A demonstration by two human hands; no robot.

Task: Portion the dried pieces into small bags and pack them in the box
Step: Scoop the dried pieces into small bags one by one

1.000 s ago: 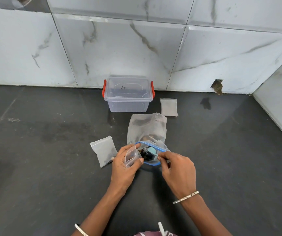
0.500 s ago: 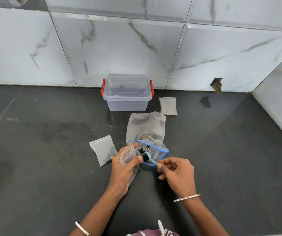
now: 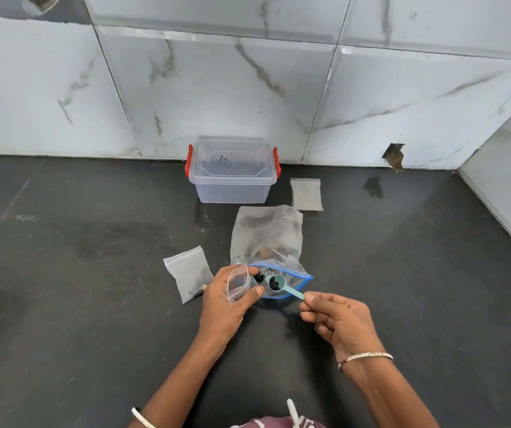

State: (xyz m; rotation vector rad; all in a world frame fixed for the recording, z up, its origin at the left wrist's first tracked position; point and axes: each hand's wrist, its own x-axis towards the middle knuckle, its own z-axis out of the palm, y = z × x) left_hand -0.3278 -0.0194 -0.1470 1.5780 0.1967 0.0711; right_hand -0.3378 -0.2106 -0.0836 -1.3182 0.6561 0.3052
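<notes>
A large clear zip bag point(image 3: 266, 233) with a blue rim lies open on the dark counter, dark dried pieces inside. My left hand point(image 3: 226, 307) holds a small clear bag point(image 3: 238, 282) open beside its mouth. My right hand point(image 3: 337, 319) pinches the handle of a teal scoop point(image 3: 279, 285); its bowl carries a few dark pieces over the big bag's opening. A small bag with dark pieces point(image 3: 190, 272) lies to the left. Another small bag point(image 3: 306, 194) lies near the clear lidded box point(image 3: 232, 171) with red latches at the wall.
The dark counter point(image 3: 78, 288) runs to a marble-tiled wall at the back and on the right. A small hole point(image 3: 393, 154) is in the back wall tiles at the right. A white pen tip point(image 3: 292, 409) shows at the bottom edge.
My right hand has drawn back toward me, sliding to the scoop's handle end, and the scoop bowl has come up out of the big bag with pieces in it. The left hand stays put.
</notes>
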